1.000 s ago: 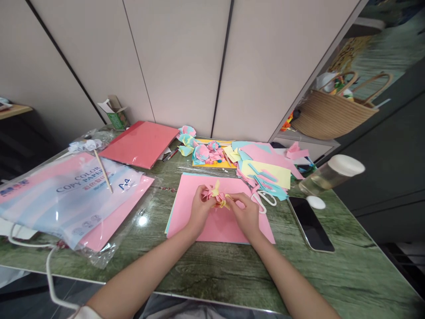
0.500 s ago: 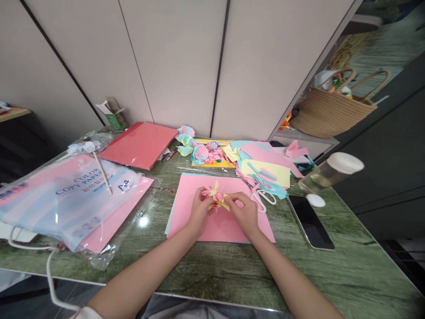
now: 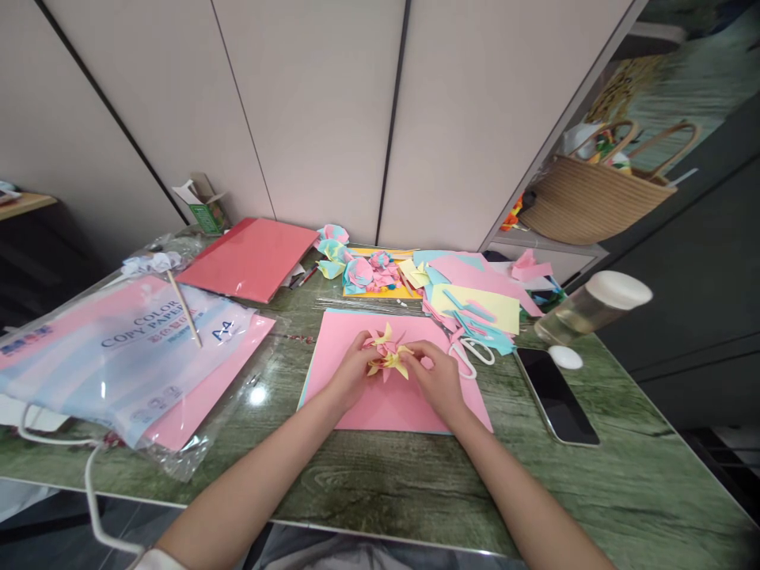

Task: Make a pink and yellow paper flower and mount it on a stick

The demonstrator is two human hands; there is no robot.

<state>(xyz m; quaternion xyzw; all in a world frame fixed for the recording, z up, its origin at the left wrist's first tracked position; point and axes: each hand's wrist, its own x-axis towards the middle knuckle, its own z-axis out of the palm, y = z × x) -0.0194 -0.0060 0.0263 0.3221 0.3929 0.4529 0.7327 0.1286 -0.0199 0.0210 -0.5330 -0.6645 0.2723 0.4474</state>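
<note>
A pink and yellow paper flower [image 3: 389, 354] with pointed petals is held between my two hands. My left hand [image 3: 353, 370] is closed on its left side, thumb toward the middle. On the right, my right hand [image 3: 438, 378] pinches a yellow petal between thumb and fingers. Both hands are just over a stack of pink paper [image 3: 397, 408], with a blue sheet edge showing under it. White-handled scissors [image 3: 478, 351] lie beside my right hand, their blades partly covered by paper scraps.
Paper scraps [image 3: 475, 309] and crumpled paper flowers [image 3: 362, 273] lie at the back. To the right are a phone [image 3: 558, 396], a lidded cup [image 3: 594, 305] and a white lid-like disc [image 3: 564, 358]. A copy paper pack [image 3: 136, 348] and a red folder [image 3: 252, 260] lie left.
The flower has turned slightly in my hands, so its yellow petals show more spread out. My left hand has shifted a little, and the right fingers have moved along the petals.
</note>
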